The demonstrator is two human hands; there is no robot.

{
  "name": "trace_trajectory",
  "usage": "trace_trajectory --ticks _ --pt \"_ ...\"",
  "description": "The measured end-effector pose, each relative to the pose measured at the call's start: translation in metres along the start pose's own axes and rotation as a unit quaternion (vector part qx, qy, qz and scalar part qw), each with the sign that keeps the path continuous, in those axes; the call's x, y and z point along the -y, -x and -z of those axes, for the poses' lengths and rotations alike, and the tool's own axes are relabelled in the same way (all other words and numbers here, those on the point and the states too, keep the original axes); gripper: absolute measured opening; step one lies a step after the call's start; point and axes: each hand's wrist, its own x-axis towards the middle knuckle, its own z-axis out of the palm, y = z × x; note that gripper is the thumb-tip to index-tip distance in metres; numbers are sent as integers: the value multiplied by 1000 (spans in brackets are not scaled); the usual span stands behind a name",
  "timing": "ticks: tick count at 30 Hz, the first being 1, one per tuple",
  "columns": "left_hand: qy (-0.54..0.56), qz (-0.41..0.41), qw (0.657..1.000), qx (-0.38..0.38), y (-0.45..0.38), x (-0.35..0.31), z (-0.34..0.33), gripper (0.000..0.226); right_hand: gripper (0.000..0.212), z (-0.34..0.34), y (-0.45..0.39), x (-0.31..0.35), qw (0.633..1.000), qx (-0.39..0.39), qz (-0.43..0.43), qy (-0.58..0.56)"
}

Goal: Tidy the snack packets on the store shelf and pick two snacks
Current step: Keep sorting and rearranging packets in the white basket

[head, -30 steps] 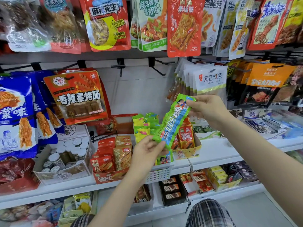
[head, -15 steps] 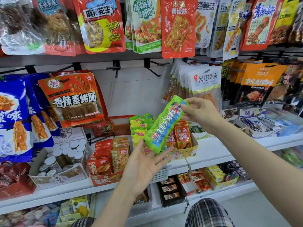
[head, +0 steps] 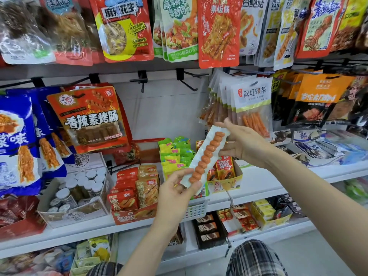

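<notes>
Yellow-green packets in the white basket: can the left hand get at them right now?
Probably not yet. The left hand is pinching the lower end of the long sausage packet, which also slants across the yellow-green packets. Letting go would free it.

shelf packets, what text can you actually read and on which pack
"香辣素烤肠": orange hanging pack, left.
"网红辣条": white hanging pack, behind the right hand.
"麻辣花生": red pack, top row.
"素板筋": red pack, top row.
Long clear packet in both hands: no text showing.
Other print too small or blurred.
</notes>
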Motion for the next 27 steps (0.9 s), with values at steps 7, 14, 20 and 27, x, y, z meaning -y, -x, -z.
trace_trajectory --ticks 7,14,20,27 --pt "44 -11 998 31 5 1 -1 61 50 -1 1 -5 995 -48 51 68" --pt "378 257 881 124 1 -8 1 62 29 -1 1 -5 998 -3 65 15" --pt "352 233 903 74 -6 0 -2 38 27 5 3 -5 995 66 50 -51" --pt "11 29 999 -26 -8 9 1 18 41 14 5 2 990 100 -40 -89"
